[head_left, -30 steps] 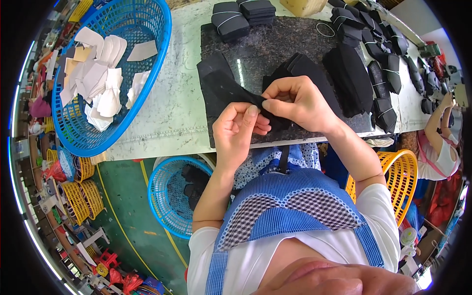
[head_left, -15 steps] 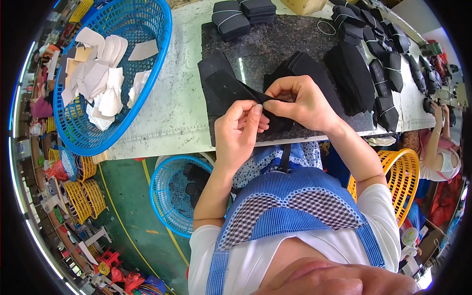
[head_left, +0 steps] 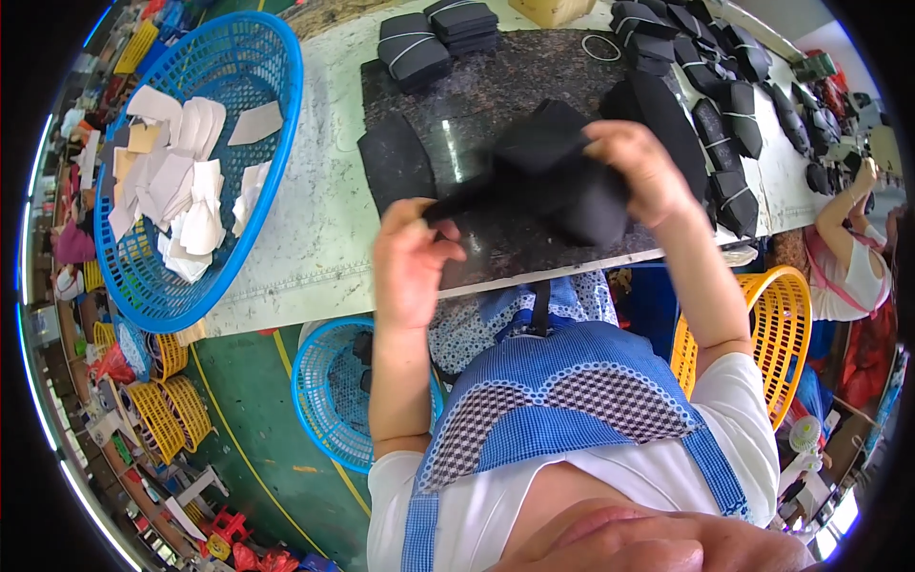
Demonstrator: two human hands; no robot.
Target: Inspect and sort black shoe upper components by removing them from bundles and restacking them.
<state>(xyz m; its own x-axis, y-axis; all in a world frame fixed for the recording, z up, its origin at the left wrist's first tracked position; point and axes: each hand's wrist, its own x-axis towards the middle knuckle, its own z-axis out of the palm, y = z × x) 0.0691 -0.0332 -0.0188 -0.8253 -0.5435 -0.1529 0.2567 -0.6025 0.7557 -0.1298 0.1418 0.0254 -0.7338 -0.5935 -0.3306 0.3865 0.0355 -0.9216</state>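
A cut piece of black fabric is stretched between my two hands over a dark stone slab, blurred by motion. My left hand pinches its left end between thumb and fingers near the slab's front edge. Its right end is gripped by my right hand, which is also smeared. Another flat black piece lies on the slab's left side. A fanned stack of black pieces rests at the slab's right, partly hidden by my right hand.
On the left of the white table stands a blue basket of pale cut pieces. Banded black bundles sit at the back and right. Below are a blue basket and a yellow basket. A co-worker sits at the right.
My hands, close together before, have moved apart, left hand leftward and right hand rightward and up. The black fabric now spans between them. The whole view has shifted slightly.
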